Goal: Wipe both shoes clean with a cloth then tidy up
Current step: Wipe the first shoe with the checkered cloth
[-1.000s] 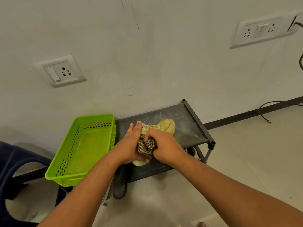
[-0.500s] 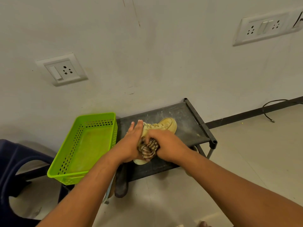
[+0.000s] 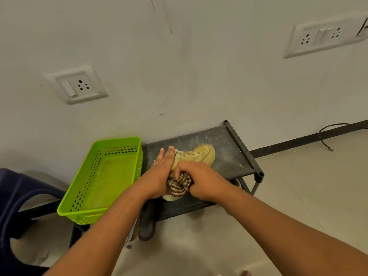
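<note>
Dusty rack [image 3: 229,156] bears shoe [image 3: 199,155]; left hand [image 3: 159,176] flat against it; right hand [image 3: 201,180] clutches cloth [image 3: 179,186] on it.

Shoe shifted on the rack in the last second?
No. The shoe has its toe as far from the near right post of the rack as before; the left hand steadies it, the right hand grips the cloth.

Tan shoe [image 3: 196,155]; brown-cream striped cloth [image 3: 179,185]; lime-green basket [image 3: 103,176]; black rack [image 3: 229,156].
</note>
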